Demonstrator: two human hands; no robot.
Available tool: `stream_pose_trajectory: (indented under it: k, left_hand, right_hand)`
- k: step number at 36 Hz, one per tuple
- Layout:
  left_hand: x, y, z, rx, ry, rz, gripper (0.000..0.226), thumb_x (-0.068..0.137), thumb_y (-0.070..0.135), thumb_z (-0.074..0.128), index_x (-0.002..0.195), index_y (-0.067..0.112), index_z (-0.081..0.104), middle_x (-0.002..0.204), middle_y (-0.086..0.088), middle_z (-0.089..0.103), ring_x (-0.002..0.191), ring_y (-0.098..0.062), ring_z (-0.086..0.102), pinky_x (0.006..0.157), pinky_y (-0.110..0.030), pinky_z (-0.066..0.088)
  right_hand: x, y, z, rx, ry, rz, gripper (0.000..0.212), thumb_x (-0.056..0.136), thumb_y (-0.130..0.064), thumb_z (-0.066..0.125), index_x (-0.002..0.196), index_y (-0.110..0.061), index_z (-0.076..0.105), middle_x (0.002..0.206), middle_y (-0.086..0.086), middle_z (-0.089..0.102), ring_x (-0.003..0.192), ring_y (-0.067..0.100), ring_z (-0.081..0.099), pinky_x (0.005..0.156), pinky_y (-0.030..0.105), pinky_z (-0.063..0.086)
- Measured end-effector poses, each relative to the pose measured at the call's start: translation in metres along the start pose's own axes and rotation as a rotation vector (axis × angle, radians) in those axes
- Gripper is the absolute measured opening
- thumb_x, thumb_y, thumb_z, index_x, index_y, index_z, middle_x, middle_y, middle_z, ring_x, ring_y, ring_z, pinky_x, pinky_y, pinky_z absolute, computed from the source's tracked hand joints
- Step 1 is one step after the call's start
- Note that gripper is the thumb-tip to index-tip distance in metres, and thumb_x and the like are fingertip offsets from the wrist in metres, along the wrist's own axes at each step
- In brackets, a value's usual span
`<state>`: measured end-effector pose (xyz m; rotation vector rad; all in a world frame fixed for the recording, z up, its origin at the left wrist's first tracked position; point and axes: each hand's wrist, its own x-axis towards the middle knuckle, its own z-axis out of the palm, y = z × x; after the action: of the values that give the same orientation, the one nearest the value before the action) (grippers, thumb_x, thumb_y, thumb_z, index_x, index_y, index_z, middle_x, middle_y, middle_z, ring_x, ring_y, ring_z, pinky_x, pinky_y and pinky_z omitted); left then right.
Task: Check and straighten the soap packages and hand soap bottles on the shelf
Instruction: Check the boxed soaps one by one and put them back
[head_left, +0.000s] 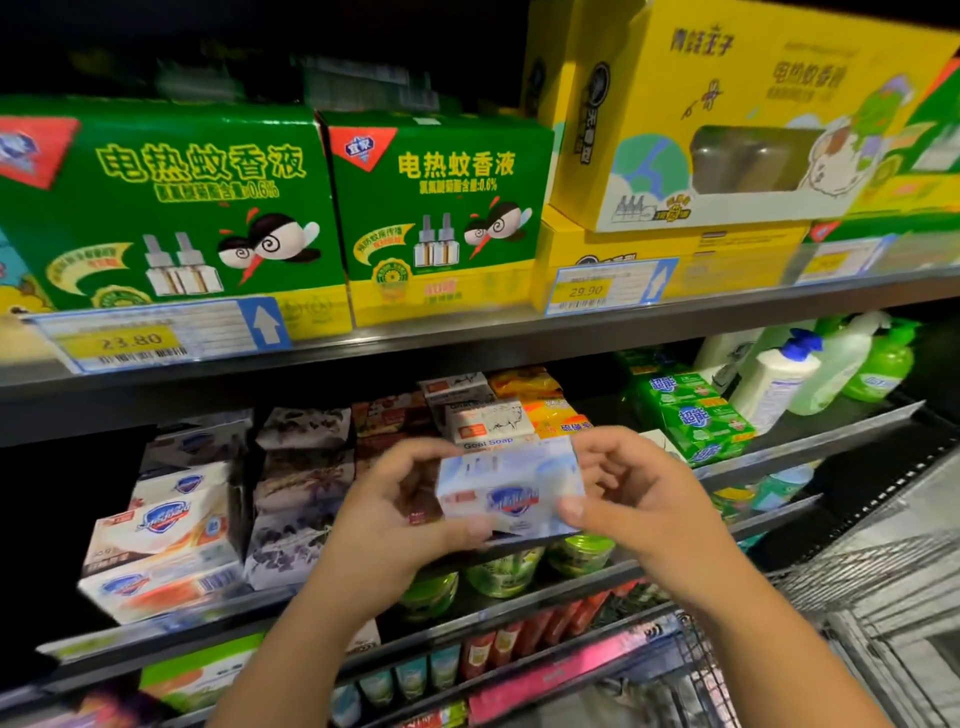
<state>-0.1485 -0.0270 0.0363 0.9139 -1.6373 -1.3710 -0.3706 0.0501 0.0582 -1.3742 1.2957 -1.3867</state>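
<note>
Both hands hold one soap box (511, 488) in front of the middle shelf (810, 439), off the shelf board and slightly tilted. It is a white and pale blue carton with a blue shield logo (the lettering is too blurred to read). The left hand (400, 519) grips its left end, fingers curled over the top and thumb along the lower front edge. The right hand (644, 504) pinches the right end, thumb on the lower front corner and fingers curled behind.

Left of the grip stands a leaning stack of Safeguard soap boxes (171, 525), with dark patterned packages (301, 493) between that stack and the left hand. Just behind the held box are Goat Soap cartons (488, 421) and yellow-orange packets (545, 405). Up and to the right of the right hand lie green soap packs (696, 415), then a white pump bottle with a blue head (779, 379) and a green hand soap bottle (883, 364), both tilted. Below the grip sit green-lidded tubs (504, 571). Above it, green mosquito-liquid boxes (441, 208) fill the upper shelf.
</note>
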Motion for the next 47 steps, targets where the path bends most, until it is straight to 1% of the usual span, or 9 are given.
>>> stream_pose_trajectory:
  k: [3, 9, 15, 20, 25, 32, 38, 44, 47]
  left_hand:
    - [0.004, 0.015, 0.008, -0.181, -0.004, -0.15, 0.043, 0.072, 0.016, 0.081, 0.111, 0.022, 0.063, 0.093, -0.009, 0.074, 0.079, -0.021, 0.07, 0.06, -0.026, 0.054]
    - [0.009, 0.009, 0.008, -0.077, -0.048, -0.43, 0.029, 0.088, 0.039, 0.068, 0.103, 0.014, 0.07, 0.072, -0.015, 0.069, 0.054, -0.022, 0.055, 0.044, -0.026, 0.038]
    - [0.014, 0.01, 0.002, -0.106, 0.01, -0.263, 0.038, 0.072, 0.022, 0.087, 0.104, 0.026, 0.067, 0.096, -0.01, 0.073, 0.081, -0.026, 0.069, 0.061, -0.033, 0.054]
    - [0.013, 0.013, -0.009, -0.013, -0.021, -0.028, 0.047, 0.063, -0.006, 0.084, 0.1, 0.019, 0.069, 0.097, 0.012, 0.075, 0.09, -0.003, 0.07, 0.068, -0.013, 0.053]
    - [0.007, 0.007, -0.016, 0.002, 0.005, 0.046, 0.04, 0.069, 0.014, 0.084, 0.105, 0.027, 0.07, 0.104, 0.011, 0.073, 0.095, -0.008, 0.07, 0.07, -0.018, 0.056]
    - [0.002, -0.001, -0.04, 0.808, -0.11, 0.255, 0.081, 0.061, 0.078, 0.068, 0.134, 0.049, 0.049, 0.138, 0.03, 0.038, 0.128, 0.006, 0.037, 0.104, -0.014, 0.033]
    - [0.0, 0.007, -0.053, 1.09, -0.074, 0.209, 0.088, 0.068, 0.08, 0.059, 0.144, 0.041, 0.039, 0.137, 0.012, 0.05, 0.123, -0.015, 0.05, 0.098, -0.033, 0.047]
    - [0.003, 0.004, -0.092, 0.964, 0.011, 0.04, 0.077, 0.079, 0.06, 0.072, 0.146, 0.042, 0.039, 0.144, 0.019, 0.045, 0.13, -0.007, 0.044, 0.092, -0.011, 0.032]
    - [0.004, 0.004, -0.121, 1.024, 0.11, 0.053, 0.072, 0.083, 0.046, 0.074, 0.147, 0.034, 0.042, 0.145, 0.014, 0.048, 0.129, -0.006, 0.044, 0.085, 0.006, 0.021]
  right_hand:
    - [0.004, 0.001, 0.004, 0.077, 0.014, 0.207, 0.044, 0.073, -0.042, 0.082, 0.106, -0.015, 0.07, 0.095, 0.035, 0.057, 0.076, 0.028, 0.06, 0.066, 0.031, 0.05]
    - [0.007, 0.007, 0.008, -0.056, -0.038, 0.51, 0.033, 0.092, -0.039, 0.066, 0.105, -0.01, 0.069, 0.093, 0.03, 0.067, 0.051, 0.022, 0.061, 0.06, 0.032, 0.048]
    - [0.015, 0.011, -0.004, -0.012, -0.11, 0.236, 0.035, 0.08, -0.019, 0.081, 0.112, -0.014, 0.066, 0.082, 0.005, 0.066, 0.076, 0.018, 0.063, 0.069, 0.027, 0.052]
    - [0.019, 0.009, -0.007, -0.019, -0.046, 0.055, 0.047, 0.071, 0.01, 0.079, 0.108, -0.017, 0.069, 0.095, -0.003, 0.071, 0.08, 0.011, 0.063, 0.072, 0.025, 0.055]
    - [0.027, 0.02, 0.002, 0.042, -0.051, 0.051, 0.047, 0.065, -0.015, 0.092, 0.109, -0.019, 0.072, 0.087, 0.014, 0.064, 0.079, 0.014, 0.058, 0.073, 0.025, 0.051]
    - [0.042, 0.022, 0.038, 0.051, -0.1, 0.306, 0.014, 0.079, -0.023, 0.081, 0.089, -0.014, 0.076, 0.078, 0.014, 0.069, 0.066, 0.025, 0.055, 0.062, 0.033, 0.044]
    - [0.057, 0.021, 0.077, 0.123, -0.077, 0.324, 0.035, 0.074, -0.03, 0.075, 0.095, -0.003, 0.075, 0.094, 0.036, 0.068, 0.079, 0.033, 0.059, 0.074, 0.042, 0.044]
    - [0.08, 0.032, 0.079, -0.595, -0.055, 0.058, 0.019, 0.096, -0.029, 0.064, 0.11, -0.022, 0.073, 0.104, -0.008, 0.072, 0.099, 0.013, 0.065, 0.081, 0.019, 0.047]
    - [0.09, 0.05, 0.07, -1.055, -0.046, -0.239, 0.032, 0.091, -0.025, 0.068, 0.122, -0.017, 0.069, 0.111, 0.005, 0.07, 0.107, 0.029, 0.059, 0.092, 0.035, 0.049]
